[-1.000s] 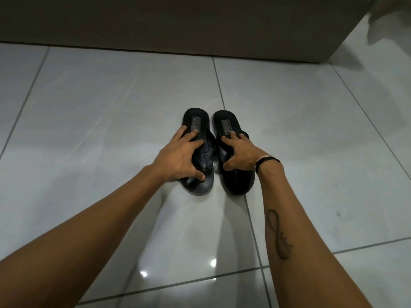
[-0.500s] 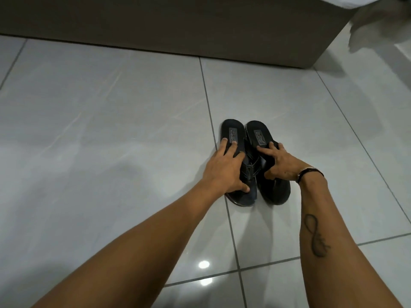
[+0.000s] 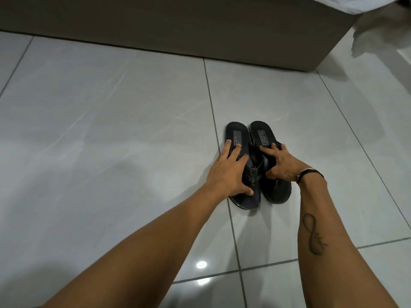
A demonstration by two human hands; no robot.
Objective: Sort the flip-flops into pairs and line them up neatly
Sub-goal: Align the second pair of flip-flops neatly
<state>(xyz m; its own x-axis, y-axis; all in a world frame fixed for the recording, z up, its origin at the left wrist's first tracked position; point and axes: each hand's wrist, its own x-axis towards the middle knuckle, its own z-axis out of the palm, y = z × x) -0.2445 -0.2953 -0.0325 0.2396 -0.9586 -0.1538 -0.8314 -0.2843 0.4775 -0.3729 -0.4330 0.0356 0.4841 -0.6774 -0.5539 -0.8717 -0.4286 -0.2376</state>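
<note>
Two black flip-flops lie side by side on the grey tiled floor, heels away from me, each with a grey label on the heel. My left hand (image 3: 226,172) rests flat across the left flip-flop (image 3: 238,135), fingers spread over its sole and strap. My right hand (image 3: 282,163) grips the strap of the right flip-flop (image 3: 262,134), fingers curled around it. The toe ends (image 3: 278,192) of both show below my hands. The two soles touch along their inner edges.
A dark brown base of furniture (image 3: 200,25) runs along the far side of the floor. White cloth (image 3: 355,3) hangs at the top right corner. Glossy floor tiles (image 3: 100,141) stretch to the left and right of the pair.
The view has shifted, so the pair now sits right of centre. My hands stay on the same two flip-flops with almost the same hold.
</note>
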